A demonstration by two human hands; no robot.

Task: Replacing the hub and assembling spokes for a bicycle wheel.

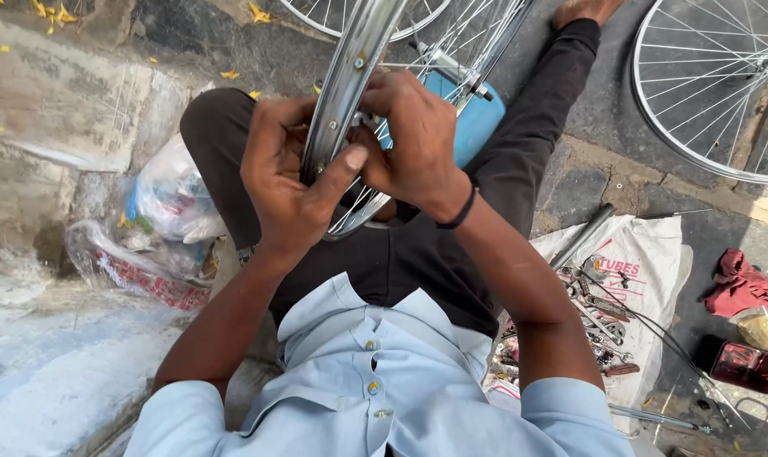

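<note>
The left hand (pixel 286 173) wraps the near edge of a shiny bicycle rim (pixel 341 93), thumb pressed across its outer face and fingers curled behind, grasping it. The right hand (pixel 413 140) curls over the rim from the right, fingertips pinching at the spokes (pixel 477 51); what they pinch is hidden. The rim stands tilted over the person's lap, above a blue box (pixel 477 123). On the stone ground to the right lie a white sack (pixel 646 254) strewn with tools, a red rag (pixel 743 283) and another wheel (pixel 714 85); plastic bags (pixel 168 203) lie left.
</note>
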